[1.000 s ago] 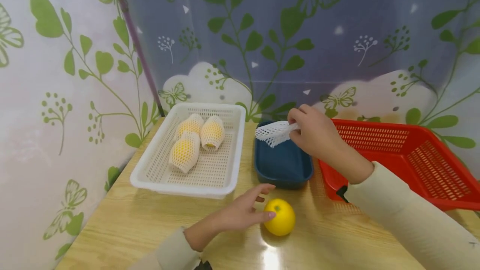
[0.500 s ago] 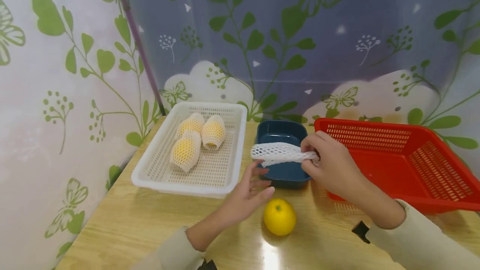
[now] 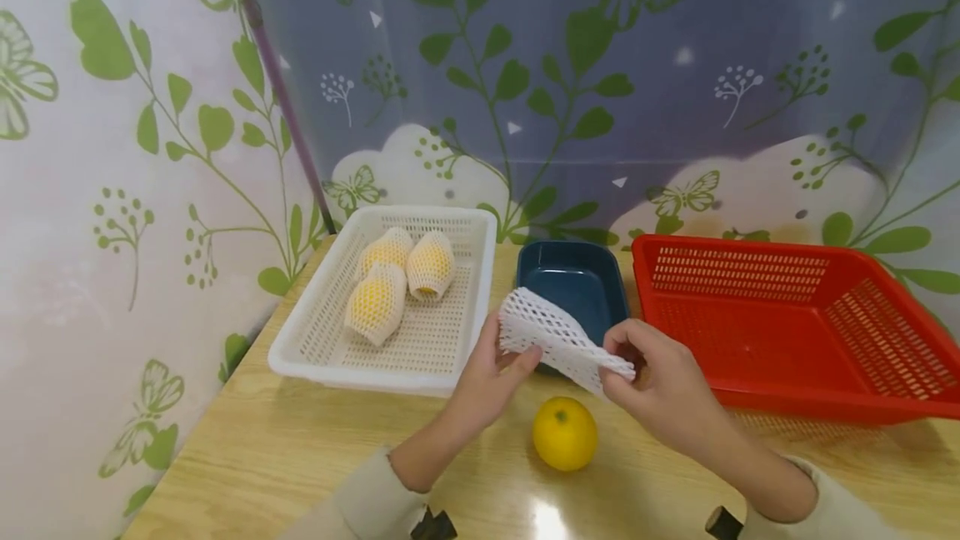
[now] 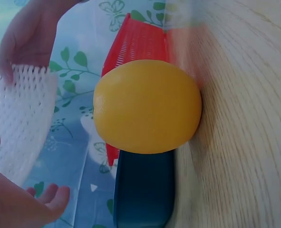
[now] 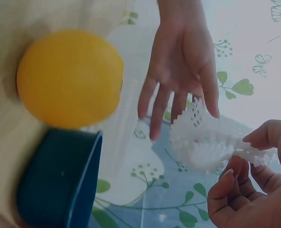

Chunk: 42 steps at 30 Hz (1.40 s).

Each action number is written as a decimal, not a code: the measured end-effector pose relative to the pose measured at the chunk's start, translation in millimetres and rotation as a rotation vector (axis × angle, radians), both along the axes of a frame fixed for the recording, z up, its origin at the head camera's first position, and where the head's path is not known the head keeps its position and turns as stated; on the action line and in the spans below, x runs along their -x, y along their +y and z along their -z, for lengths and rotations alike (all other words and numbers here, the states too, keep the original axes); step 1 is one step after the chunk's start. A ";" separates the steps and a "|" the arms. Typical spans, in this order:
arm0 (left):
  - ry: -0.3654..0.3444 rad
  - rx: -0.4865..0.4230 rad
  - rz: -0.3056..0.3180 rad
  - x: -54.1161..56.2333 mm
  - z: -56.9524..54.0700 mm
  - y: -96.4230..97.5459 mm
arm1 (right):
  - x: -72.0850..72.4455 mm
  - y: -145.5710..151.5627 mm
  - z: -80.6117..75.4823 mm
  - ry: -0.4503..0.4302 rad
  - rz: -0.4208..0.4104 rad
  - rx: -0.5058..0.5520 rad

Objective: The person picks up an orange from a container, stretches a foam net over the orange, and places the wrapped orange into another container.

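A white foam fruit net (image 3: 551,332) hangs in the air between both hands, in front of the dark blue bin. My right hand (image 3: 663,390) pinches its gathered right end between thumb and fingers. At the wider left end, my left hand (image 3: 480,382) holds the rim, thumb on the near side and fingers behind, partly hidden by the mesh. The right wrist view shows the net (image 5: 202,142) with its mouth towards the left hand (image 5: 183,66). Below the net, a round yellow citrus fruit (image 3: 565,434) stands bare on the table, touched by neither hand.
A white basket (image 3: 360,377) at the left holds three yellow fruits in foam nets (image 3: 375,304). Behind the held net stands the dark blue bin (image 3: 573,255). A red basket (image 3: 780,340) is at the right on the wooden table (image 3: 240,465).
The right hand has brought the net from over the blue bin nearer to me. The left hand has left the fruit's side, risen and taken the net's left end. The fruit has stayed put.
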<state>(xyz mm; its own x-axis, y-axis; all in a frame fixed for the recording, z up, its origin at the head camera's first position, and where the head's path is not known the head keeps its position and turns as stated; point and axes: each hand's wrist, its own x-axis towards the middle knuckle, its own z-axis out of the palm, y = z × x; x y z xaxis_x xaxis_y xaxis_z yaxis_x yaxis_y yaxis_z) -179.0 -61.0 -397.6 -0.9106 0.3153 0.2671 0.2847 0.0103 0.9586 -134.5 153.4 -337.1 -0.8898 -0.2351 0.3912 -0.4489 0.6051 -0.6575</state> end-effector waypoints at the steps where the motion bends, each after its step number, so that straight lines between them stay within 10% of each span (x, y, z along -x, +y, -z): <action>1: 0.000 -0.006 -0.003 0.1 0.0 0.3 | -1.7 -0.6 1.7 -0.005 -0.003 0.004; 10: -0.052 -0.023 -0.025 2.0 0.9 1.2 | -12.4 0.7 8.5 0.064 -0.089 0.142; 16: -0.177 -0.143 0.131 3.2 -0.1 -1.5 | -0.7 7.5 6.6 0.048 -0.170 0.397; 26: -0.351 -0.195 0.404 -2.6 -1.3 0.9 | 22.4 5.2 22.0 -0.293 -0.278 0.366; 34: -0.403 -0.123 0.343 -3.7 9.3 2.8 | 18.9 1.5 35.4 -0.441 -0.164 0.457; 42: -0.463 -0.207 0.286 -3.6 5.0 0.9 | 19.3 3.6 51.7 -0.527 -0.222 0.684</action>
<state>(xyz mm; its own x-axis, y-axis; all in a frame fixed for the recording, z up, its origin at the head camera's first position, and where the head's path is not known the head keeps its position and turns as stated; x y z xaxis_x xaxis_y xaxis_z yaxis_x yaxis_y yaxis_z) -175.4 -60.1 -402.7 -0.8336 0.5495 -0.0561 -0.2003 -0.2061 0.9578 -153.8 157.0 -388.8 -0.9555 -0.2884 0.0619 -0.0462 -0.0609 -0.9971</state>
